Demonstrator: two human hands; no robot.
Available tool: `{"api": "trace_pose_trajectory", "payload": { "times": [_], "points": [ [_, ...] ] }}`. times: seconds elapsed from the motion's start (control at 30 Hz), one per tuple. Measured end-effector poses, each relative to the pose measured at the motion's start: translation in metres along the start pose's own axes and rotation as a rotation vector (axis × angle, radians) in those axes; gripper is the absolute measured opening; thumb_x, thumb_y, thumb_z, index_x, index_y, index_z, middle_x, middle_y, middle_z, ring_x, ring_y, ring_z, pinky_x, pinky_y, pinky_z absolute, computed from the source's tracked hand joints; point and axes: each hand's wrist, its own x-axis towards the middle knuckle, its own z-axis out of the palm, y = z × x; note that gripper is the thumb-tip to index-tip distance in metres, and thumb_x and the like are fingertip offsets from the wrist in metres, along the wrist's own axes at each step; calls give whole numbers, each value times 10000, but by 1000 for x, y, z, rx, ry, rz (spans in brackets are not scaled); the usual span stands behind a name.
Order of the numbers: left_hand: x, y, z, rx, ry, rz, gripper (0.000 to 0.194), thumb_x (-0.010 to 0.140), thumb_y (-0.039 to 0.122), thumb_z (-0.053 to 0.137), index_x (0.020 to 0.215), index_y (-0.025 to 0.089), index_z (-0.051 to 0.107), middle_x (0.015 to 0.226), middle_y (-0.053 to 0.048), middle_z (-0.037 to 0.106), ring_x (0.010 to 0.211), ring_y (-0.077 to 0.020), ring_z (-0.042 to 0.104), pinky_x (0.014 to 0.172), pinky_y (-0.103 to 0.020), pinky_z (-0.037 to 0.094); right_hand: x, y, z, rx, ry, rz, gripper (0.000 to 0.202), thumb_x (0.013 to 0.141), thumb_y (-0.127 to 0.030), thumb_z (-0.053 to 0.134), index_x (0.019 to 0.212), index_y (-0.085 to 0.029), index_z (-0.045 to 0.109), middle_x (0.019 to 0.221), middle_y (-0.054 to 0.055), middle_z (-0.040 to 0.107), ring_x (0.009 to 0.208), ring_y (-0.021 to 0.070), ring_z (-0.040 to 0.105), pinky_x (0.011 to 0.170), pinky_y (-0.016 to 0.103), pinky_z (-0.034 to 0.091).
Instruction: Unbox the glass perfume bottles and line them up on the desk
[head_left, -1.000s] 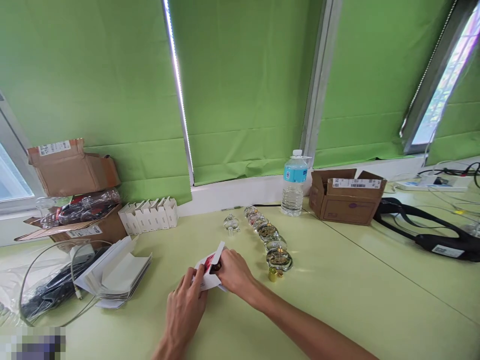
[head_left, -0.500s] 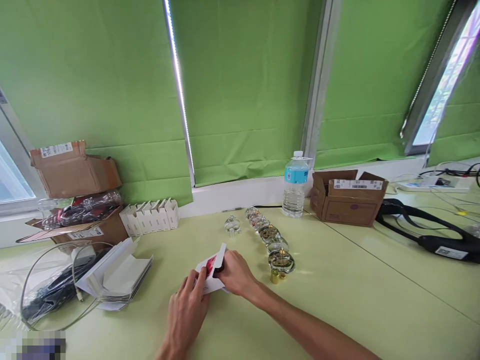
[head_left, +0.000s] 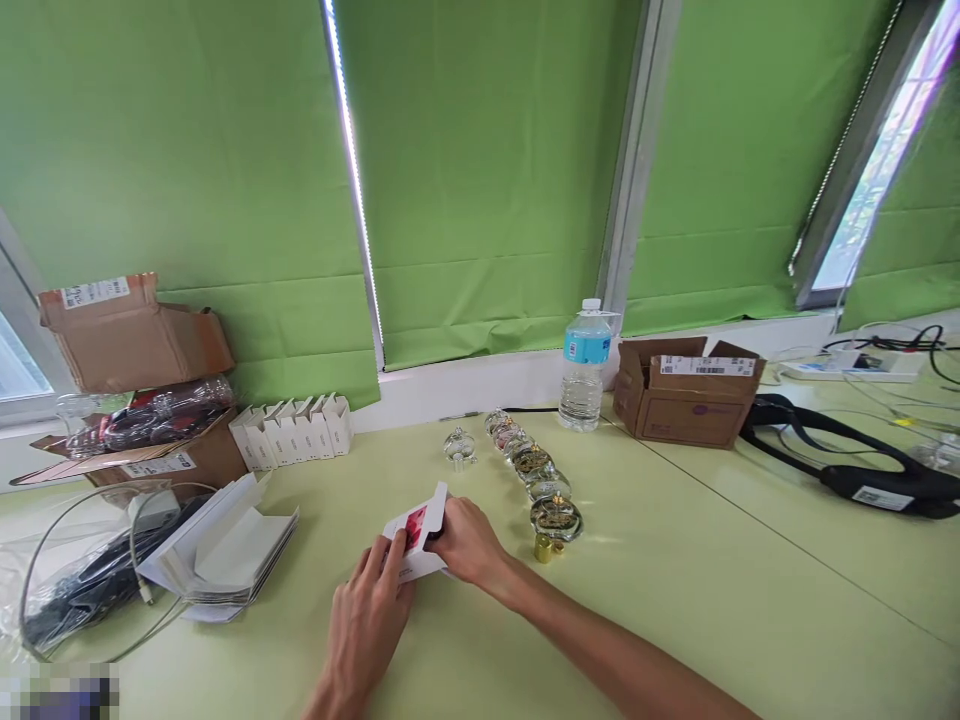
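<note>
A small white carton (head_left: pixel 421 563) with a red picture on top lies on the table, tilted, its open end and raised flap to the right. Across it rests my left hand (head_left: pixel 371 610), fingers closed over the top and near side. At the open end is my right hand (head_left: pixel 466 540), its fingers curled and partly hidden by the flap; something dark shows beside them, too small to name. Beyond stands a clear glass bottle (head_left: pixel 459 446) with a stopper. To the right runs a row of ornate glass bottles (head_left: pixel 556 517), with gold caps (head_left: pixel 543 547) in front.
At the back left stands a row of white cartons (head_left: pixel 292 437). Flattened white cartons (head_left: pixel 240 560) and a bagged cable (head_left: pixel 82 580) lie on the left, below stacked brown boxes (head_left: pixel 139 345). A water bottle (head_left: pixel 583 385), an open brown box (head_left: pixel 686 400) and a black headset (head_left: pixel 862 475) are on the right.
The whole view has shifted slightly. Both hands stay on the white carton in nearly the same pose, and the bottles have not moved on the table.
</note>
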Motion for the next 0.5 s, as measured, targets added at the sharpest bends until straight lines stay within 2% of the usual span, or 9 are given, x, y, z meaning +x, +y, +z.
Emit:
{"api": "trace_pose_trajectory", "payload": {
  "times": [0.1, 0.37, 0.5],
  "points": [
    [1, 1, -1, 9, 13, 5, 456, 835, 142, 506, 1282, 233, 489, 1116, -35, 634, 879, -170, 627, 536, -213, 468, 2, 1, -1, 1, -37, 32, 129, 742, -285, 556, 690, -213, 650, 664, 24, 640, 676, 149, 632, 504, 208, 255],
    [1, 0, 1, -1, 27, 5, 508, 789, 99, 529, 1277, 238, 497, 1121, -32, 628, 925, -173, 623, 527, -206, 480, 3, 0, 5, -24, 23, -18, 133, 721, -203, 517, 629, -213, 612, 612, 15, 611, 596, 125, 588, 487, 205, 233],
    [6, 1, -4, -7, -8, -43, 484, 808, 134, 528, 1274, 262, 502, 1169, -30, 611, 876, -171, 636, 485, -214, 470, 6, 0, -1, 39, 24, -35, 142, 712, -239, 544, 587, -193, 594, 564, 3, 587, 542, 103, 525, 480, 204, 228]
  ]
}}
